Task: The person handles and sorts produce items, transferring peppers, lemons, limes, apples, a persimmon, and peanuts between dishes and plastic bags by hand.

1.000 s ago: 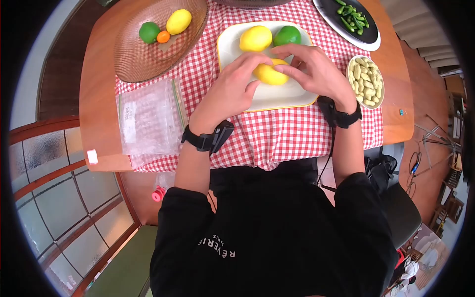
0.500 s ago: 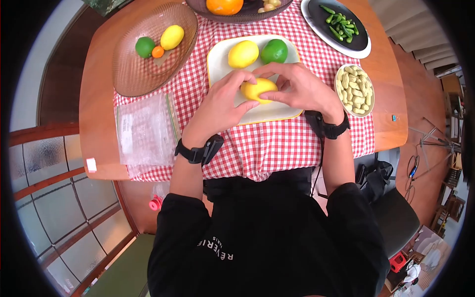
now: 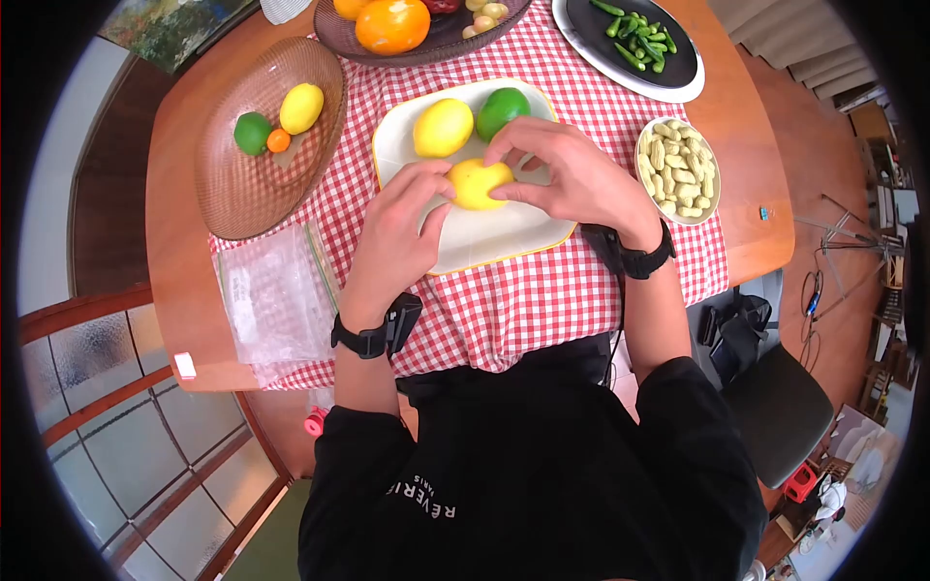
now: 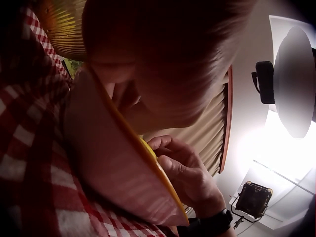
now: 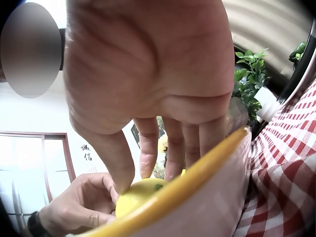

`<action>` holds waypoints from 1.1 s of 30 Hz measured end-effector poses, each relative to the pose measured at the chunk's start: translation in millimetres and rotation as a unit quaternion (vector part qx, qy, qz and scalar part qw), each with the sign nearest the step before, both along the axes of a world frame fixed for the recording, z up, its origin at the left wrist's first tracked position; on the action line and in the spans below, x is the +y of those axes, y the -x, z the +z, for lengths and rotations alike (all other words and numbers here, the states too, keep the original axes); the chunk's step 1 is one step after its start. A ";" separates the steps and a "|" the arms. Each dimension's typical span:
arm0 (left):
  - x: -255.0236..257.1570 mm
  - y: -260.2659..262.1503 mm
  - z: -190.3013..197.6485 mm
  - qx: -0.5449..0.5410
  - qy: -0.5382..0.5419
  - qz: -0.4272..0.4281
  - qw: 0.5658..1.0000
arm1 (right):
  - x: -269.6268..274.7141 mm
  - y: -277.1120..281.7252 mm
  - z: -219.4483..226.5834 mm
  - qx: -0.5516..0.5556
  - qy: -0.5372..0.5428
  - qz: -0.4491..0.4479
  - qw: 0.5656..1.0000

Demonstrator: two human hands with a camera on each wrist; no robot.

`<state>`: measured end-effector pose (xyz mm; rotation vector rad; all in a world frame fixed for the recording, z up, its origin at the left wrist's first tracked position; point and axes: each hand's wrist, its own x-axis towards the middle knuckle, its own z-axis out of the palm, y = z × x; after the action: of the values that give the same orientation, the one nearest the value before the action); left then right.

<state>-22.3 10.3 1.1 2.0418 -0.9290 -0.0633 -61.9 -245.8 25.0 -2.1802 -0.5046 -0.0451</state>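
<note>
From where I'm standing, far L: a sm. white card [image 3: 185, 365] at the near L corner of the wood table [image 3: 174, 252]. Beyond it, nr the table's L edge, an oval brown dish [image 3: 221, 189] w/ a dish lime [image 3: 253, 134], a tiny orange fruit [image 3: 279, 140] and a dish lemon [image 3: 301, 108], grouped close. Clear plastic bags [image 3: 276, 300] lie flat just nearside of the dish, on the red-and-white check cloth [image 3: 484, 334].

Next, L hand [image 3: 392, 242]: thumb & fingertips on the L end of the held lemon [image 3: 480, 184]. Up by the table's far edge, a dark bowl [image 3: 450, 50] w/ a big orange fruit [image 3: 392, 26] in it.

Mid-table, white tray [image 3: 513, 228], yellow rim: tray lemon [image 3: 444, 128] nr its far L corner, tray lime [image 3: 503, 111] to the R, nr the far edge. Held lemon's over the tray's middle, btwn both hands; can't tell if it touches the tray. R hand [image 3: 572, 174] has thumb & fingertips on its R end, so both hands are pinching the same fruit.

Further R: green peppers [image 3: 635, 34] on a black plate [image 3: 586, 29] toward the far edge, then a bowl [image 3: 717, 198] full of peanuts [image 3: 678, 169], nearside of the peppers. Last, a tiny blue-green bit [image 3: 764, 213] nr the table's R edge.
</note>
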 end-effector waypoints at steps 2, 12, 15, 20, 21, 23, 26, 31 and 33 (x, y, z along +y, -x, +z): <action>-0.6 1.4 4.4 -0.016 0.001 -0.005 1.000 | 1.8 0.8 2.1 0.026 0.007 -0.011 1.000; -10.6 11.1 6.6 0.023 0.019 -0.005 1.000 | 9.3 4.9 4.3 0.016 0.007 0.021 1.000; -8.6 9.6 6.8 0.085 0.028 -0.004 0.996 | 7.8 5.7 11.0 0.039 0.029 0.038 0.998; -2.5 3.1 0.7 0.051 0.002 0.003 0.999 | 9.8 0.7 8.5 -0.041 -0.030 0.002 0.999; -2.4 2.9 -0.2 0.047 0.002 0.006 0.999 | 10.7 0.5 8.0 -0.047 -0.043 -0.011 0.998; -1.6 3.0 -3.7 0.019 -0.012 -0.030 0.999 | 13.6 0.9 8.6 -0.052 -0.053 -0.018 0.997; -4.2 3.6 -4.5 -0.015 -0.016 -0.043 0.999 | 17.2 2.5 9.7 -0.066 -0.059 -0.036 0.995; -2.9 2.0 -3.6 -0.020 -0.009 -0.037 0.999 | 22.2 2.8 6.2 -0.051 -0.100 0.007 0.994; -4.3 6.4 2.0 0.001 0.017 -0.011 1.000 | 22.6 4.2 5.1 -0.044 -0.099 0.016 0.994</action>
<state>-28.6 6.0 3.1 2.0011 -0.9451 -0.0612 -66.0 -223.2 30.1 -1.9816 -0.5613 -0.1686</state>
